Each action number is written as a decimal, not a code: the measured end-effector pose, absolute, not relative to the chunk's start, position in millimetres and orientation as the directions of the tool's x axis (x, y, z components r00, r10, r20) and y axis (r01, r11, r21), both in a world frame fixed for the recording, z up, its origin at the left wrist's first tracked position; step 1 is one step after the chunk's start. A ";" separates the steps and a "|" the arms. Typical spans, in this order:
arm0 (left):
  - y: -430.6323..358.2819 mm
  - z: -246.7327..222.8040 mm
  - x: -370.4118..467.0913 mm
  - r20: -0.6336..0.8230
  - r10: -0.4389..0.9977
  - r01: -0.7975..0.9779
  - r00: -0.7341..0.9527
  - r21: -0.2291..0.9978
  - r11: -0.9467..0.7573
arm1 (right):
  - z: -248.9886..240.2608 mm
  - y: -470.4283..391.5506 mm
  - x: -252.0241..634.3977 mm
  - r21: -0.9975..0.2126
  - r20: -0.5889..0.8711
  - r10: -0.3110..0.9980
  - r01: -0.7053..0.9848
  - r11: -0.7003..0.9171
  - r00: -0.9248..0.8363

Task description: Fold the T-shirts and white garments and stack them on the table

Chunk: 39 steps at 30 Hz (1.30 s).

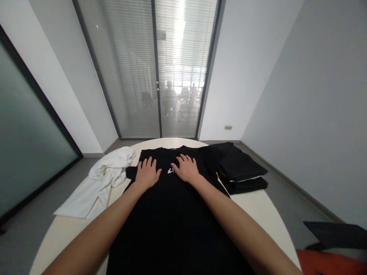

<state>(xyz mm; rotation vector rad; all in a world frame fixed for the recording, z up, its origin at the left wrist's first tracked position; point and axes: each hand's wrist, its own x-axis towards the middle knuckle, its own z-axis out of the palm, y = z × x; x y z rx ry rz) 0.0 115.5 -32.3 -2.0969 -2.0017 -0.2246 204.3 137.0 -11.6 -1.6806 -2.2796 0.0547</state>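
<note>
A black T-shirt (pixel 177 221) lies spread out on the table, its collar at the far side and its lower end toward me. White lettering (pixel 171 170) shows on its chest, partly covered by my fingers. My left hand (pixel 148 174) rests flat on the upper left of the shirt with fingers apart. On the chest, over part of the lettering, my right hand (pixel 186 168) lies palm down, fingers spread. Neither hand grips the cloth.
Crumpled white cloth (pixel 100 183) lies on the table's left side. Folded black garments (pixel 243 168) are stacked at the right, touching the shirt's sleeve area. The pale round table (pixel 263 214) has a chair (pixel 335 236) at its lower right. A glass partition with blinds (pixel 134 76) stands beyond.
</note>
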 end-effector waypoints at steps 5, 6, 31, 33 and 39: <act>77.7 -39.9 10.2 0.254 0.966 0.999 0.046 0.004 -0.049 | -15.5 78.4 203.6 -0.254 0.183 0.883 0.847 0.466 -0.431; 72.8 -42.3 10.5 0.232 0.971 0.997 0.055 0.031 -0.064 | -17.8 69.2 206.7 -0.261 0.177 0.863 0.823 0.505 -0.474; 123.4 -45.5 -5.8 -0.001 0.990 0.970 0.143 0.199 -0.140 | -14.8 32.8 220.2 -0.308 -0.003 0.879 0.837 0.453 -0.477; 124.2 -43.7 -5.4 0.015 0.990 0.968 0.144 0.205 -0.144 | -14.9 35.6 219.8 -0.305 -0.017 0.875 0.836 0.456 -0.483; 101.1 -43.7 -4.4 0.231 0.959 0.973 0.162 0.124 -0.194 | -15.5 35.2 221.8 -0.296 -0.013 0.869 0.832 0.469 -0.495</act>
